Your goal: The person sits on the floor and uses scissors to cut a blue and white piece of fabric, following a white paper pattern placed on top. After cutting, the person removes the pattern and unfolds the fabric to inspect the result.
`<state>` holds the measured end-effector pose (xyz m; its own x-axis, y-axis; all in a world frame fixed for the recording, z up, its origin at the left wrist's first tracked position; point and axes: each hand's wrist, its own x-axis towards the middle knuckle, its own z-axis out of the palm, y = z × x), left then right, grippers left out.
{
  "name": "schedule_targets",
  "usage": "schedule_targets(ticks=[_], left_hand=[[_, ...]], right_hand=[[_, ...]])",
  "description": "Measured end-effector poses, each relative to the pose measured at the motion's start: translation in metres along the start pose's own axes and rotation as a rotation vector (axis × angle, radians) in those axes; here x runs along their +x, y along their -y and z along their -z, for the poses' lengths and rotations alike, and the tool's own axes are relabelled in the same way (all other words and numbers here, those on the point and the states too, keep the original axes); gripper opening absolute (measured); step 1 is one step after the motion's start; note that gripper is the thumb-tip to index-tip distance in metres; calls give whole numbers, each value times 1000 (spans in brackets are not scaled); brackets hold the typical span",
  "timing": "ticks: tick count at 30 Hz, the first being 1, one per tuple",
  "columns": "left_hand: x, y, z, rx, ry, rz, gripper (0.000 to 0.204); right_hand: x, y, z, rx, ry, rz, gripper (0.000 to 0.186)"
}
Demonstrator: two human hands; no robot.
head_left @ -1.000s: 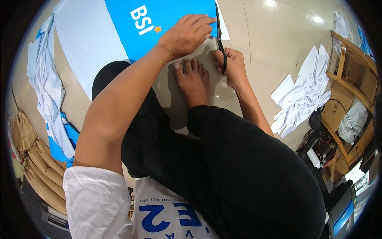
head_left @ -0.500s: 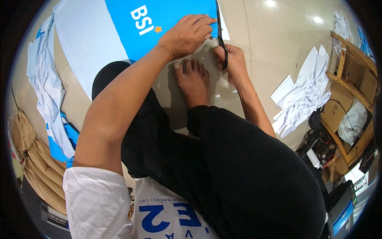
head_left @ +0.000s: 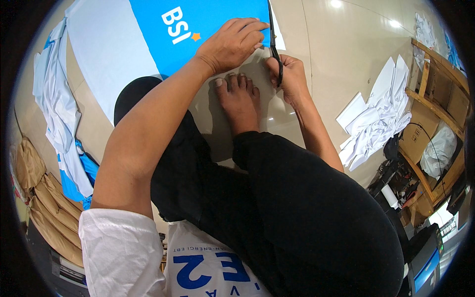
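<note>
A bright blue printed sheet [head_left: 148,29] with white lettering and a small orange star lies on the floor ahead of me, its wide pale border [head_left: 99,54] to the left. My left hand [head_left: 230,43] rests palm down near the sheet's right edge, fingers slightly bent and spread over it. Black scissors [head_left: 275,54] run along that edge, blades pointing away from me. My right hand [head_left: 289,76] is closed round their handle, thumb towards the left. A narrow white strip [head_left: 280,37] shows just right of the blades. The far blade tips run out of view.
My bare foot [head_left: 240,101] stands on the tiled floor just below the scissors. Crumpled white cloth [head_left: 376,119] lies at the right, beside a wooden frame [head_left: 435,109] and a cardboard box. Pale and blue cloth [head_left: 59,99] and brown wrapping [head_left: 49,213] lie at the left.
</note>
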<state>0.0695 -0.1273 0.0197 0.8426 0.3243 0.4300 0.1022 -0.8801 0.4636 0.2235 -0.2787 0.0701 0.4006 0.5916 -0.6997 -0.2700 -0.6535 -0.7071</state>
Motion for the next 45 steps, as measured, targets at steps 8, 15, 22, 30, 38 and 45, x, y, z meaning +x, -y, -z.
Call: schedule_targets(ticks=[8,15,22,30,38,45], left_hand=[[-1,1,-1,0,-3,4,12],[-1,1,0,-26,0,4,13],[-2,3,-1,-24,-9,-3,11],[-2,3,-1,-28,3,5,11],[-3,2,0,-30,3,10,12],[-2,2,1,-45,-2,10,11]], right_hand=[[0,1,-1,7,1,9,23],[4,13,-5,11,-6,11,23],[8,17,-7,8,-11,-11,23],[10,18,-8,33,2,1,23],[11,15,-8,19,4,19,24],[8,21,-9,21,-1,16,23]])
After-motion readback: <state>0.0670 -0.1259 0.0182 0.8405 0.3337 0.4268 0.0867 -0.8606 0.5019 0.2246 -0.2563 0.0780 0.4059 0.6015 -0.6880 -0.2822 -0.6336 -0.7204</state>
